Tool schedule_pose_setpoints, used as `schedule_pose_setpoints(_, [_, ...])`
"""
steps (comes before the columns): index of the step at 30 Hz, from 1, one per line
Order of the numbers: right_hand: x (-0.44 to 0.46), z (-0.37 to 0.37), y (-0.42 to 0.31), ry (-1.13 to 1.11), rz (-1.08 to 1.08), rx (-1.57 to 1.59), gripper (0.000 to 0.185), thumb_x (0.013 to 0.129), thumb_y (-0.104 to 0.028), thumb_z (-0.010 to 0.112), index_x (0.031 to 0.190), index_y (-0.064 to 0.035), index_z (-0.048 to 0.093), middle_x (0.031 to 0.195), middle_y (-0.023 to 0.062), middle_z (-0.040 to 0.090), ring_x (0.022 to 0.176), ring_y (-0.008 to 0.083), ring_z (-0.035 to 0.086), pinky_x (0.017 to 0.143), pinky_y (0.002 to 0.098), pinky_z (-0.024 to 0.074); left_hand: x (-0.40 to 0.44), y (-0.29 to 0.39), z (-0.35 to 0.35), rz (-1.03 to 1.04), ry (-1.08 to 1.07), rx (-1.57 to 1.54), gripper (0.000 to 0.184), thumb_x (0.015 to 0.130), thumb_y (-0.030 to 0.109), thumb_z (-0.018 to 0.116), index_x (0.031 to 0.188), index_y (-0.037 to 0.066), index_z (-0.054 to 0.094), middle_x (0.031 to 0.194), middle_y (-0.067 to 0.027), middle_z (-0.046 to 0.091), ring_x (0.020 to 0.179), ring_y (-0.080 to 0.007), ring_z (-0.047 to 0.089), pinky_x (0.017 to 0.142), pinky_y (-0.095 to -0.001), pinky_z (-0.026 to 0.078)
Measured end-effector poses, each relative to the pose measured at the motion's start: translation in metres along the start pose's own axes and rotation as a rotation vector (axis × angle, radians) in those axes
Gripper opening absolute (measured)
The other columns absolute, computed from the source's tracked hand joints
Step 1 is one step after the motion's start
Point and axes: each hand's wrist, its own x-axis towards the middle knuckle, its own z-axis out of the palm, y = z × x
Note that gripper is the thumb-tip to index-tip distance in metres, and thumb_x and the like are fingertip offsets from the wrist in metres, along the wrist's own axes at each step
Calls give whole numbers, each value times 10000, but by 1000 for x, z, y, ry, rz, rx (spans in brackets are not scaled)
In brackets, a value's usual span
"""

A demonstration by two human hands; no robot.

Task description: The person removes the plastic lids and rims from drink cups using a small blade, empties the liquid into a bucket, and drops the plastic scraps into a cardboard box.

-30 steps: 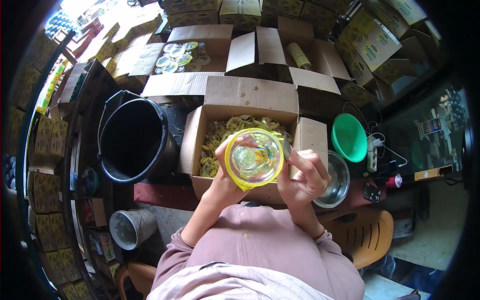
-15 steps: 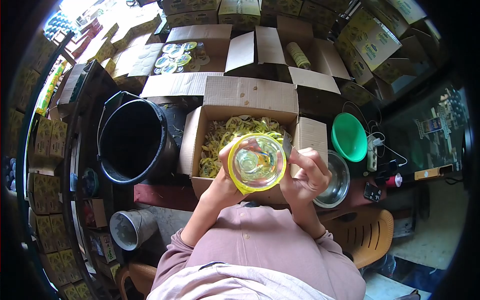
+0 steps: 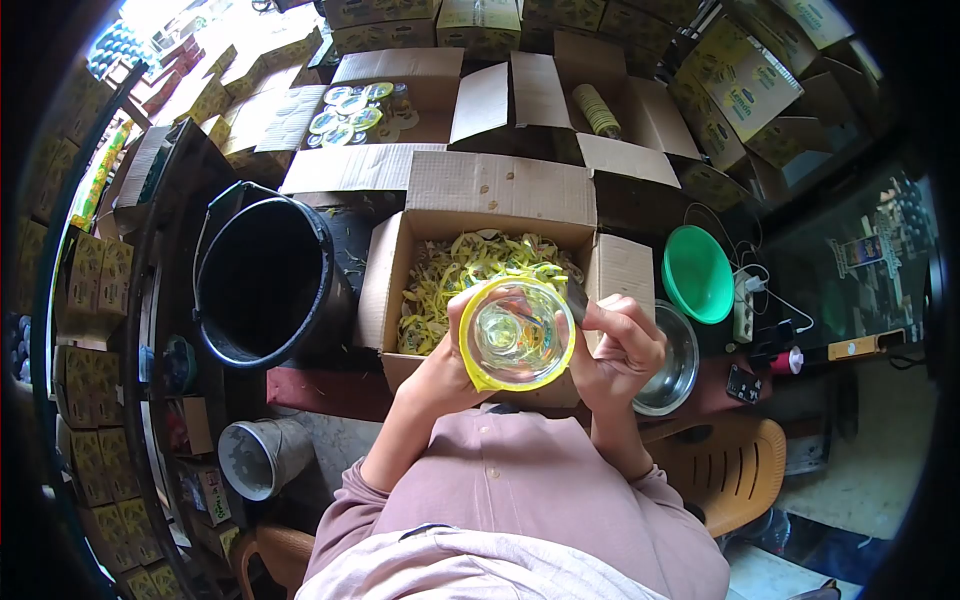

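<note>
A clear round cup with a yellow rim (image 3: 517,334) is held over the near edge of an open cardboard box (image 3: 502,190). My left hand (image 3: 450,350) is wrapped round the cup's left side. My right hand (image 3: 622,350) is at the right side of the rim, its thumb and fingers pinching a small dark blade (image 3: 577,298). The blade touches or nearly touches the rim; which one I cannot tell. Inside the box lie many yellow-green strips (image 3: 435,285).
To the left stands a black bucket (image 3: 265,280), with a grey bucket (image 3: 262,455) below. On the right are a green bowl (image 3: 698,275) and a metal bowl (image 3: 675,370). Behind, one box holds lidded cups (image 3: 345,118), another a stack of rims or cups (image 3: 597,110).
The cup has moved slightly right and toward my body, and its tilt has changed. Both hands have shifted a little with it, keeping their holds.
</note>
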Motion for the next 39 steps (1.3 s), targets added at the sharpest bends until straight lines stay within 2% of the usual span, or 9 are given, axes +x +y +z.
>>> schedule_pose_setpoints(4, [0,2,-6,28,27,35,236,585,107,671,794,2,643,630,63,574,548,112,547,494,216,423,-3,-6,0,-164,37,-228,743,633,145,745,1247,37,339,1201,-131,294,1166,-287,330,988,-370,309])
schedule_pose_setpoints(10, [1,3,-6,41,12,-7,232,589,111,671,795,11,631,637,56,551,562,108,522,509,212,409,2,5,-6,-14,-34,58,702,655,172,738,1236,48,363,1222,-132,293,1148,-286,347,975,-367,320])
schedule_pose_setpoints(13, [1,2,-5,-10,4,4,207,609,112,673,784,23,608,659,38,513,592,99,475,533,205,381,-5,1,-5,-95,-25,-119,707,665,187,736,1243,41,354,1217,-139,315,1144,-290,357,979,-371,311])
schedule_pose_setpoints(16, [3,0,-4,-41,-7,-6,223,609,112,674,806,24,616,662,35,511,595,98,478,537,202,383,-4,4,-4,18,-56,-139,734,679,174,724,1269,32,311,1247,-142,296,1160,-283,356,980,-367,309])
schedule_pose_setpoints(19, [5,0,-5,-12,-3,-1,240,605,103,674,824,15,629,657,42,529,591,104,505,539,208,403,-10,-2,-5,-166,-159,-316,747,693,139,706,1286,24,266,1275,-140,286,1180,-255,354,967,-362,329])
schedule_pose_setpoints(20, [5,2,-6,17,17,-21,238,603,92,676,822,7,637,649,50,548,580,111,529,536,218,423,-8,-1,4,-153,-19,-550,734,714,115,680,1294,23,239,1290,-131,290,1193,-234,343,964,-356,338])
schedule_pose_setpoints(23, [3,5,-10,86,65,-55,228,608,73,679,820,-3,644,643,58,566,578,121,558,549,233,449,3,3,10,-222,58,-791,686,764,107,615,1315,33,214,1274,-122,305,1191,-220,345,976,-379,326])
schedule_pose_setpoints(30, [0,10,-13,91,9,-140,214,621,71,675,819,-6,645,640,55,563,568,114,564,528,230,458,7,7,14,-258,129,-1003,758,721,87,590,1333,29,147,1242,-133,315,1180,-234,342,1012,-396,256])
schedule_pose_setpoints(39, [-5,7,-21,112,27,-154,237,624,69,670,847,-8,648,643,53,567,558,106,565,507,214,454,8,8,21,-151,171,-652,735,739,6,615,1305,8,146,1219,-126,321,1174,-227,337,976,-384,308])
